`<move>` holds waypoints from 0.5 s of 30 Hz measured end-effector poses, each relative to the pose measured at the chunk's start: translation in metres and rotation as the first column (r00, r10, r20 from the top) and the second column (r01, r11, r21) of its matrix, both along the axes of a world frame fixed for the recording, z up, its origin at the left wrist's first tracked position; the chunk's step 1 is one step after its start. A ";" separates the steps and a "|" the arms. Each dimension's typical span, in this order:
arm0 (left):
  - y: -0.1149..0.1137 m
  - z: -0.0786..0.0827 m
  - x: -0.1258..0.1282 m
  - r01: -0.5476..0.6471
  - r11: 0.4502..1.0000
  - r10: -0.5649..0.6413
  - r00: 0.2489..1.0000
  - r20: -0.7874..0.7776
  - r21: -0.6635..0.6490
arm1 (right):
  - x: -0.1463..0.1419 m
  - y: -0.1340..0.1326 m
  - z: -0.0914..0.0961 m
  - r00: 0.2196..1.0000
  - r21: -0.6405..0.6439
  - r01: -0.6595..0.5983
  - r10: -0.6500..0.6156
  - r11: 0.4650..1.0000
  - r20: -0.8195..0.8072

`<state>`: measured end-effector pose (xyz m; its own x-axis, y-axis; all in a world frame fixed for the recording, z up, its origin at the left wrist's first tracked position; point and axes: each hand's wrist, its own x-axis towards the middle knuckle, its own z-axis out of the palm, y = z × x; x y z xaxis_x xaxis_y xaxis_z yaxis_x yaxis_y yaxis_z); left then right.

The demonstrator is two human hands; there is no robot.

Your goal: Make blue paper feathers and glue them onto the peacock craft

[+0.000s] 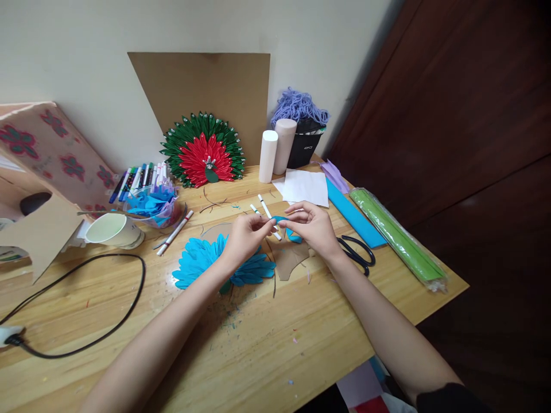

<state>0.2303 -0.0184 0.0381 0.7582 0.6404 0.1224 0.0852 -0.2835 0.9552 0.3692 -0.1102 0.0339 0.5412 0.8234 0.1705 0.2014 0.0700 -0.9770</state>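
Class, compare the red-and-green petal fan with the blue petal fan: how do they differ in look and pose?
Colour: the red-and-green petal fan has red petals inside green ones; the blue petal fan has blue petals throughout.
Pose: the red-and-green petal fan stands upright before brown cardboard; the blue petal fan lies on the wooden tabletop.
Shared: both have many layered petals.
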 end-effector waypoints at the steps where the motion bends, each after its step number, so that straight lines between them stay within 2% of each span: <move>1: 0.000 0.000 0.000 -0.007 1.000 0.007 1.000 0.001 0.009 | 0.000 0.000 0.000 1.000 -0.010 -0.003 0.003 1.000 -0.005; 15: 0.002 0.000 0.000 -0.029 0.997 0.031 0.999 -0.024 0.078 | 0.002 -0.001 0.004 0.998 -0.051 -0.065 0.065 0.997 -0.004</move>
